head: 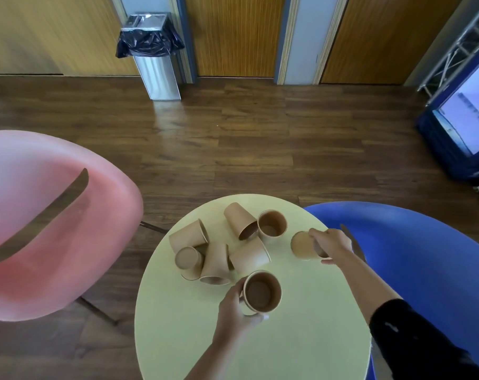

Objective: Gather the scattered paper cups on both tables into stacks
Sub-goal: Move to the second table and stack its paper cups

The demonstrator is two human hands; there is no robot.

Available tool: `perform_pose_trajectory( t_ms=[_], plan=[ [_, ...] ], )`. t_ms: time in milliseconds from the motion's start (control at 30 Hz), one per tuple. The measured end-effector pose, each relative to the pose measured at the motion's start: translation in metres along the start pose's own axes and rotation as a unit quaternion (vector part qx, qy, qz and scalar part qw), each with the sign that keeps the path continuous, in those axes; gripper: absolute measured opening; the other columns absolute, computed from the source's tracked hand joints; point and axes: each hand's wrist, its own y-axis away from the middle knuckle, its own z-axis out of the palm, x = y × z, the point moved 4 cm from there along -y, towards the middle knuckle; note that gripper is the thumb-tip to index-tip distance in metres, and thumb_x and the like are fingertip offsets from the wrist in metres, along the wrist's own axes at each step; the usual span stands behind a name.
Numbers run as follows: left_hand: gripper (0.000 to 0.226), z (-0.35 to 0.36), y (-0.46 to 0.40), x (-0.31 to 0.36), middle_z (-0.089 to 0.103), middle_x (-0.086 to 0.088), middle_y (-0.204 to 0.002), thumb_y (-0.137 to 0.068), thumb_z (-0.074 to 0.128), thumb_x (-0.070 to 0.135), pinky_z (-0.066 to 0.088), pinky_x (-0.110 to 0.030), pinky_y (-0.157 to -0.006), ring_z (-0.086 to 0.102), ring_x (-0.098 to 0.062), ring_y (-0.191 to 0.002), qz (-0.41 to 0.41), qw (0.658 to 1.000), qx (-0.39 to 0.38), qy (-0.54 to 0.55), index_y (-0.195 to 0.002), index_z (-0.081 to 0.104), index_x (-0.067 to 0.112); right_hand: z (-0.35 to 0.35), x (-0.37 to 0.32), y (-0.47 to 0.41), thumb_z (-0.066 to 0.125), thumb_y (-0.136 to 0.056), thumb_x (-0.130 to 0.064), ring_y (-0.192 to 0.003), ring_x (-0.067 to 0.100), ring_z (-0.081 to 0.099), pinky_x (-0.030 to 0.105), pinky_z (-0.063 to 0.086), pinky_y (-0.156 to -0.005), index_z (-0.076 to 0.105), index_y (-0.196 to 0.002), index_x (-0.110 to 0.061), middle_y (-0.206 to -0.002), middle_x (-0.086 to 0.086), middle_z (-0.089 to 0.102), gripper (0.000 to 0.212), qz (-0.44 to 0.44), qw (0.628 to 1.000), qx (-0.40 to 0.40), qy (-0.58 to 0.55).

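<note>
Several brown paper cups lie scattered on a round pale yellow table (pixel 301 325). My left hand (pixel 237 311) grips an upright cup (pixel 261 291) near the table's middle. My right hand (pixel 330 244) holds a cup lying on its side (pixel 301 245) at the table's right edge. Another upright cup (pixel 272 224) stands at the back. A tipped cup (pixel 239 220) lies beside it. More cups lie tipped in a cluster to the left, among them one (pixel 189 234), one (pixel 215 263) and one (pixel 250 256).
A pink chair (pixel 41 215) stands left of the table and a blue chair (pixel 410 256) right of it. A steel waste bin with a black bag (pixel 153 56) stands against the far wooden wall. A blue display stand (pixel 463 127) is at the far right.
</note>
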Motion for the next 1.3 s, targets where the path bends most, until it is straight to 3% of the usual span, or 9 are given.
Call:
perform_pose_trajectory(
  t_ms=[167,367,467,600,700,800,967,1100,1300],
  plan=[
    [0.076,-0.005,0.004,0.0,0.068,0.011,-0.108,-0.048,0.088,0.014,0.052,-0.017,-0.087,0.066,-0.001,-0.098,-0.003,1.0,-0.019,-0.005,-0.114,0.058,0.036,-0.02,0.028,0.037,0.067,-0.083,-0.03,-0.094,0.027,0.056,0.047,0.057,-0.081,0.055,-0.101,-0.013,-0.114,0.005,0.05,0.028,0.047,0.965,0.001,-0.257],
    [0.072,-0.014,0.017,-0.01,0.068,0.015,-0.105,-0.045,0.087,0.019,0.053,-0.026,-0.091,0.065,-0.004,-0.099,0.0,1.0,-0.019,-0.018,-0.106,0.057,0.043,-0.005,0.043,0.098,0.069,-0.08,-0.017,-0.109,0.035,0.054,0.054,0.052,-0.085,0.052,-0.117,-0.01,-0.119,0.017,0.047,0.041,0.057,0.824,-0.145,-0.545],
    [0.071,-0.021,0.027,-0.014,0.069,0.015,-0.103,-0.044,0.087,0.018,0.054,-0.026,-0.09,0.065,-0.004,-0.098,-0.001,1.0,-0.015,-0.02,-0.103,0.057,0.044,0.012,0.035,0.132,0.061,-0.082,-0.016,-0.112,0.036,0.051,0.052,0.047,-0.093,0.052,-0.107,-0.003,-0.117,0.022,0.046,0.03,0.07,0.744,-0.257,-0.613],
    [0.074,-0.028,0.04,-0.018,0.068,0.015,-0.104,-0.046,0.089,0.013,0.053,-0.022,-0.09,0.066,-0.005,-0.098,0.004,0.999,-0.014,-0.032,-0.1,0.052,0.048,0.039,0.03,0.158,0.07,-0.061,-0.015,-0.104,0.035,0.053,0.051,0.051,-0.087,0.055,-0.111,0.001,-0.11,0.023,0.054,0.055,0.046,0.693,-0.362,-0.622],
    [0.076,-0.033,0.049,-0.024,0.068,0.015,-0.105,-0.043,0.089,0.017,0.053,-0.022,-0.091,0.066,-0.006,-0.1,0.005,0.999,-0.009,-0.036,-0.102,0.052,0.047,0.06,0.033,0.169,0.074,-0.055,-0.018,-0.093,0.034,0.058,0.049,0.049,-0.089,0.058,-0.107,0.001,-0.096,0.021,0.063,0.058,0.005,0.713,-0.381,-0.589],
    [0.077,-0.037,0.055,-0.028,0.069,0.014,-0.105,-0.043,0.089,0.017,0.053,-0.024,-0.09,0.066,-0.005,-0.099,-0.004,0.999,-0.008,-0.031,-0.107,0.055,0.042,0.076,0.038,0.179,0.076,-0.057,-0.027,-0.094,0.029,0.062,0.043,0.044,-0.09,0.061,-0.109,-0.007,-0.102,0.015,0.066,0.058,-0.1,0.783,-0.379,-0.482],
    [0.079,-0.04,0.062,-0.027,0.069,0.016,-0.101,-0.046,0.088,0.012,0.053,-0.015,-0.08,0.066,-0.002,-0.094,-0.008,0.999,-0.022,-0.028,-0.114,0.057,0.036,0.089,0.059,0.176,0.081,-0.054,-0.021,-0.102,0.025,0.065,0.043,0.053,-0.088,0.055,-0.113,-0.018,-0.117,0.012,0.063,0.065,-0.252,0.89,-0.244,-0.29],
    [0.08,-0.042,0.067,-0.024,0.069,0.015,-0.103,-0.044,0.089,0.018,0.054,-0.019,-0.081,0.066,-0.007,-0.096,-0.001,0.999,-0.025,-0.033,-0.113,0.053,0.038,0.096,0.063,0.182,0.087,-0.057,-0.017,-0.103,0.011,0.063,0.031,0.055,-0.085,0.049,-0.118,-0.033,-0.109,-0.014,0.065,0.074,-0.325,0.903,-0.215,-0.18],
    [0.084,-0.042,0.073,-0.021,0.067,0.02,-0.107,-0.046,0.089,0.03,0.052,-0.021,-0.085,0.062,0.001,-0.101,0.007,1.0,-0.022,-0.011,-0.119,0.049,0.041,0.101,0.068,0.183,0.085,-0.062,-0.024,-0.107,-0.003,0.055,0.011,0.043,-0.084,0.046,-0.12,-0.043,-0.11,-0.022,0.062,0.072,-0.363,0.908,-0.194,-0.076]
  ],
)
